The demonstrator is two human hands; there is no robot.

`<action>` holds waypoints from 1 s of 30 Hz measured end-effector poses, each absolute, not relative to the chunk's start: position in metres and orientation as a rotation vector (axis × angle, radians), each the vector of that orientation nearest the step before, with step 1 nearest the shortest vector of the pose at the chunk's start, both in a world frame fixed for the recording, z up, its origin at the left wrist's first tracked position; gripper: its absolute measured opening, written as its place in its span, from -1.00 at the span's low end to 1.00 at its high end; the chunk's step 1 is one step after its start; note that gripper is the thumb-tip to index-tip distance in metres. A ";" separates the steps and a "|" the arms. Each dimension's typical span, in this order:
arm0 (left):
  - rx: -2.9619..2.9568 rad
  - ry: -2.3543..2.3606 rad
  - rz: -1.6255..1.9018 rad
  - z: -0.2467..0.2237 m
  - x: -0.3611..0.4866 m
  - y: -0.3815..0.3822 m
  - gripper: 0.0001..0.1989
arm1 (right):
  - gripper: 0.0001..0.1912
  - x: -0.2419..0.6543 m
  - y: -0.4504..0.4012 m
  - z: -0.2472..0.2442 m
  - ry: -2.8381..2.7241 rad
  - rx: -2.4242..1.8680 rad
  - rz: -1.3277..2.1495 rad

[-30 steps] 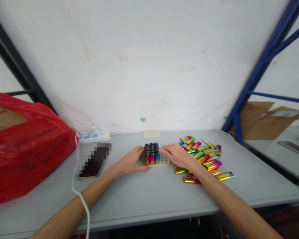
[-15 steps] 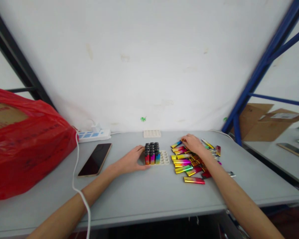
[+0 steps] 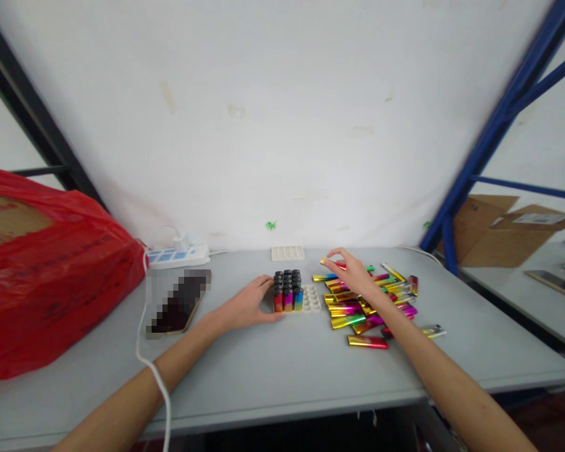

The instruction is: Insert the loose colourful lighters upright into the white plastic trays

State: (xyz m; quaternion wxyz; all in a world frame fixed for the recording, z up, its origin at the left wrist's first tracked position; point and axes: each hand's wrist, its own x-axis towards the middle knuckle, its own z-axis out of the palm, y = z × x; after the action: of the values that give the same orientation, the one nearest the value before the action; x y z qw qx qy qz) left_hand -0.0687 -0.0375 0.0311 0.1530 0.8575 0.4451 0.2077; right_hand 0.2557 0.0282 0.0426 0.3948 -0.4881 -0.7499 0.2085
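Observation:
Several lighters (image 3: 288,300) with black tops stand upright in the left part of a white tray (image 3: 312,299), whose right-hand holes show bare. My left hand (image 3: 252,304) rests at the tray's left side, thumb and fingers spread around its corner. To the right lies a loose pile of shiny, multicoloured lighters (image 3: 347,321). My right hand (image 3: 351,272) is over the pile's back left part, its thumb and index finger apart near a yellow and red lighter (image 3: 329,262). Whether the fingers touch that lighter is too small to tell.
A second white tray (image 3: 287,253) lies by the wall. On the left are a phone (image 3: 181,304), a white power strip (image 3: 179,256), a white cable (image 3: 144,333) and a red bag (image 3: 56,282). A cardboard box (image 3: 503,235) stands beyond the blue frame (image 3: 480,135).
My right hand has moved slightly left, and its fingers have spread. Lighters at the pile's back left have shifted. My left hand has stayed beside the tray.

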 end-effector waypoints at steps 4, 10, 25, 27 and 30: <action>2.436 1.258 0.584 0.033 -0.069 -0.036 -0.28 | -0.47 0.241 0.023 0.042 -1.780 -1.164 0.708; 2.412 1.228 0.542 0.042 -0.075 -0.033 -0.34 | -0.41 0.230 0.016 0.046 -1.528 -1.119 1.117; 2.425 1.237 0.561 0.027 -0.075 -0.033 -0.13 | -0.47 0.216 -0.005 0.056 -1.640 -0.791 1.415; 2.420 1.234 0.567 0.027 -0.074 -0.032 -0.12 | -0.42 0.213 -0.006 0.057 -1.558 -0.807 1.500; 2.403 1.249 0.559 0.030 -0.074 -0.033 -0.12 | -0.38 0.211 -0.004 0.055 -1.440 -0.931 1.621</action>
State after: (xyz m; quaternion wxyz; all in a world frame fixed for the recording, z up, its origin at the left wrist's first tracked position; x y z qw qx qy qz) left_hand -0.0736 -0.0331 0.0297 0.1873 0.8536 0.4437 0.1987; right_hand 0.2114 -0.0038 0.0553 0.3810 -0.3646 -0.5643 0.6352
